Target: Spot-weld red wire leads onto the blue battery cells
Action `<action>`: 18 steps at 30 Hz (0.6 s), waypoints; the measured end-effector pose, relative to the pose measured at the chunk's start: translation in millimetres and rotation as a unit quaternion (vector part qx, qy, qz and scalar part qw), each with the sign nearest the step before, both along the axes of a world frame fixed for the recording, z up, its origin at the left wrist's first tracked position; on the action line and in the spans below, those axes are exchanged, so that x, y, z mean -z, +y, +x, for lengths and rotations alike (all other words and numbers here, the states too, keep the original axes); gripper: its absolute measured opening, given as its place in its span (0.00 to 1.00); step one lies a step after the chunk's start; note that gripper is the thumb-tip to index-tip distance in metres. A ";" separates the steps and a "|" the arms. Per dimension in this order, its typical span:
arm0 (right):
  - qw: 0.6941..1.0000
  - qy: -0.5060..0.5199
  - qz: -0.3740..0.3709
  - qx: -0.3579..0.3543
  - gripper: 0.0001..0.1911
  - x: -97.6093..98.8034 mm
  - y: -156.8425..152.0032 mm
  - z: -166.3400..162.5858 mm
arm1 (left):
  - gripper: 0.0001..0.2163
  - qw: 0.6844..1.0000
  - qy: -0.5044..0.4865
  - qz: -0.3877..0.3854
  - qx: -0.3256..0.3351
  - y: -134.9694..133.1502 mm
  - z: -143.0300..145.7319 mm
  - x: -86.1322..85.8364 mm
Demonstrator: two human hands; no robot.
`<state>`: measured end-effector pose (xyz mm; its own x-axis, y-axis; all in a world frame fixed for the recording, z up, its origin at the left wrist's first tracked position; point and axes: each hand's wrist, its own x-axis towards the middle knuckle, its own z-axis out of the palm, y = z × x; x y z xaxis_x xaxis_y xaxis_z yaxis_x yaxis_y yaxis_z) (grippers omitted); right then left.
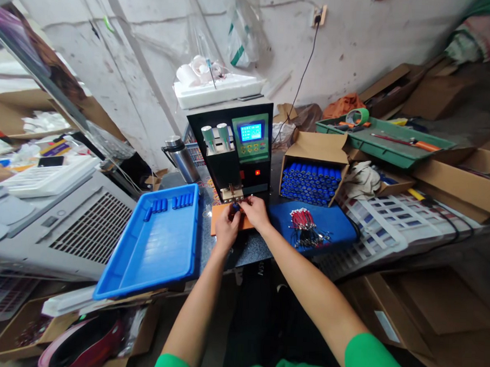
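Note:
My left hand (227,227) is closed around a blue battery cell (236,207), just under the electrodes (232,194) of a black spot welder (249,170). From the other side my right hand (255,212) pinches at the same spot; what its fingertips hold is too small to make out. Both hands are over an orange pad (216,217) at the machine's foot. The welder has a lit blue screen (251,132) and a glowing red switch. To the right, red and black wire leads (304,225) lie bundled on a blue cloth (340,224).
At left a blue tray (156,255) holds several blue cells (182,201). A carton (318,140) packed with blue cells stands right of the welder. A steel flask (181,160) is behind the tray, and a green tray (393,142) with tools sits at back right.

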<state>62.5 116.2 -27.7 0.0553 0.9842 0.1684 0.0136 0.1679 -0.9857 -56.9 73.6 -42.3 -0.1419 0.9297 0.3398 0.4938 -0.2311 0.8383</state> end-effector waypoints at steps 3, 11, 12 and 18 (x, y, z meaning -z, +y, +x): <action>1.000 -0.015 -0.003 -0.003 0.07 -3.8 -2.2 0.8 | 0.15 1.000 -0.002 0.010 0.002 0.3 0.1 1.1; 1.000 -0.028 -0.003 -0.006 0.08 -7.0 -4.1 2.0 | 0.14 1.000 0.003 0.019 -0.004 -0.4 1.1 1.5; 1.000 -0.027 -0.004 -0.006 0.08 -6.8 -4.0 2.0 | 0.14 1.000 0.004 0.019 -0.004 -0.7 1.3 1.0; 1.000 -0.018 -0.001 -0.011 0.08 -6.0 -4.2 2.1 | 0.14 1.000 0.010 0.011 -0.003 -3.0 3.0 -2.7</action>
